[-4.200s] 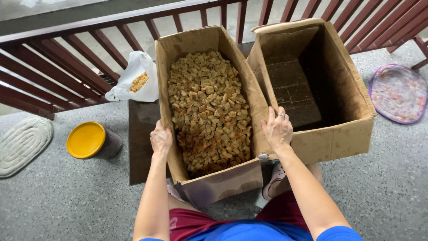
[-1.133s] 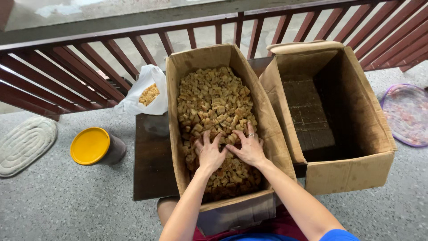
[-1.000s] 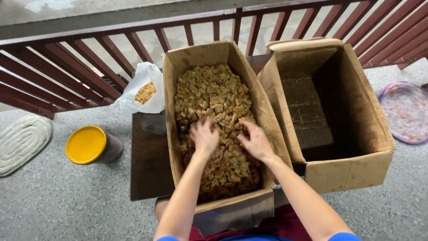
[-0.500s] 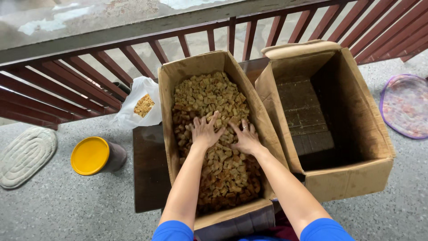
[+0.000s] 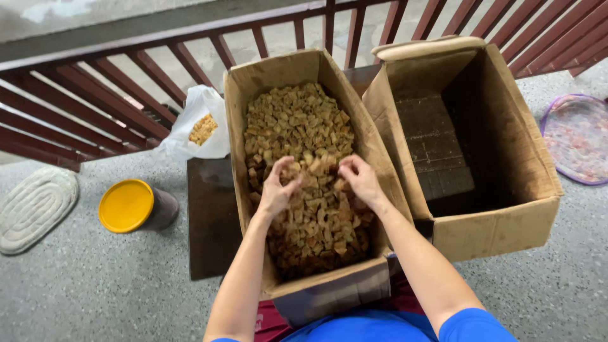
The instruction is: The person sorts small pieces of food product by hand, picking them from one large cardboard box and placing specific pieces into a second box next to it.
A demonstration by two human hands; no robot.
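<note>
A tall cardboard box [image 5: 253, 88] stands in front of me, filled with small tan-brown cubes [image 5: 297, 126]. Both my hands are inside it, about the middle of the heap. My left hand [image 5: 277, 189] curls its fingers around a clump of cubes. My right hand [image 5: 359, 178] does the same a little to the right, fingers bent into the pile. A second cardboard box [image 5: 506, 183] stands to the right, open, with a dark slab of scored squares [image 5: 437, 145] on its bottom.
A white plastic bag [image 5: 196, 126] holding more cubes leans by the dark red railing [image 5: 95, 107]. A pot with a yellow lid [image 5: 126, 206] and a pale oval mat [image 5: 35, 209] lie left. A patterned round mat [image 5: 576, 139] lies right. A dark board [image 5: 209, 221] sits under the box.
My hands went from gripping the box's sides to inside it, moved over the heap, and now curl around cubes instead of lying flat. The camera view shifted slightly.
</note>
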